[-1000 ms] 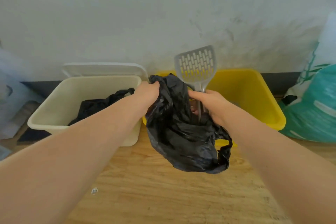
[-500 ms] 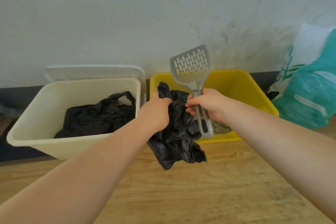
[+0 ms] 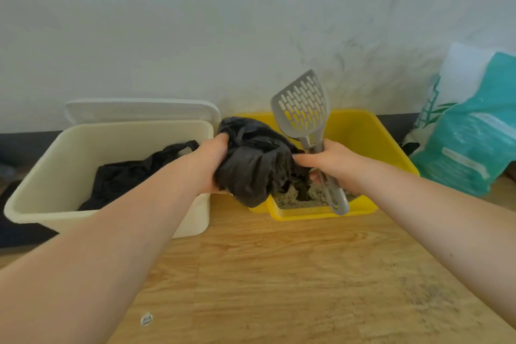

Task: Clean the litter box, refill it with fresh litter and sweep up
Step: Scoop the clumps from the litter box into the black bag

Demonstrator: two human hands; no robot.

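left hand (image 3: pixel 210 166) grips a crumpled black plastic bag (image 3: pixel 252 165), fingers curled into its left side. right hand (image 3: pixel 333 166) grips the handle of a grey slotted plastic litter scoop (image 3: pixel 303 109) and also pinches the right edge of the black bag; fingers wrapped tight around both. scoop blade points up, handle loop hangs below the right hand.

landmark: yellow rectangular plastic litter box (image 3: pixel 371 134) on the wooden floor (image 3: pixel 279 274), against the pale wall (image 3: pixel 223 22).
- black bag is held over the yellow box's left half, its bottom hanging past the front left corner.
- scoop is above the yellow box's middle, blade in front of the back wall of the box, handle loop over the front rim.
- grey clumpy litter (image 3: pixel 296 198) is visible inside the yellow box near its front edge.
- cream rectangular plastic bin (image 3: pixel 69 170) sits just left of the yellow box, with a second black bag (image 3: pixel 128 176) lying inside it and a white lid (image 3: pixel 139 110) standing behind it.
- teal and white litter sack (image 3: pixel 472 134) leans on the wall right of the yellow box, near but apart.
- small round white cap-like item (image 3: pixel 146 319) lies on the floor well in front of the yellow box, to the left; too small to identify.
- scattered fine grit on the floor in front and right of the yellow box.
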